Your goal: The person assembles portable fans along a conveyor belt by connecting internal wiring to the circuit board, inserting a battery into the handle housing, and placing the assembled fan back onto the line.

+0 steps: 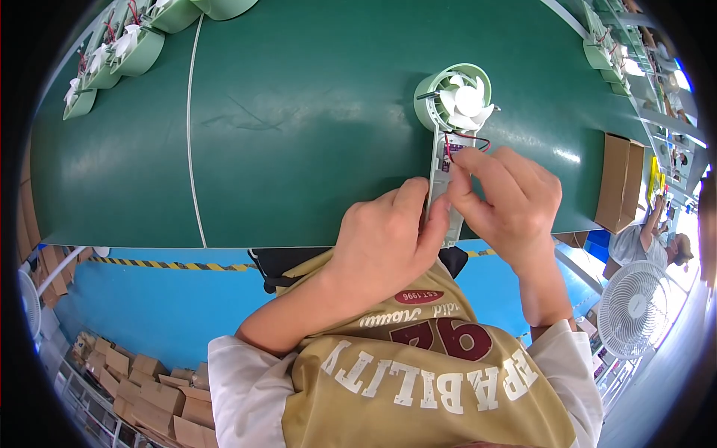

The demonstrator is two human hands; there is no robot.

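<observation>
A small handheld fan lies on the green table, its round pale green housing (423, 104) away from me and its handle toward me. White blades (464, 102) show inside the ring. In the uncovered handle (438, 183) sits a purple circuit board (447, 158), with thin red and black wires (478, 137) looping above it. My left hand (392, 231) grips the handle's near part between thumb and fingers. Over the board, my right hand (511, 198) has thumb and forefinger pinched together beside the wires; its fingertips hide whatever is between them.
More green fan housings (138, 52) with white blades stand at the table's far left, others (597, 52) at the far right. A cardboard box (621, 181) is by the right edge. Beyond it sits another person (644, 243) near a white standing fan (635, 308). Cartons (153, 396) pile up behind left.
</observation>
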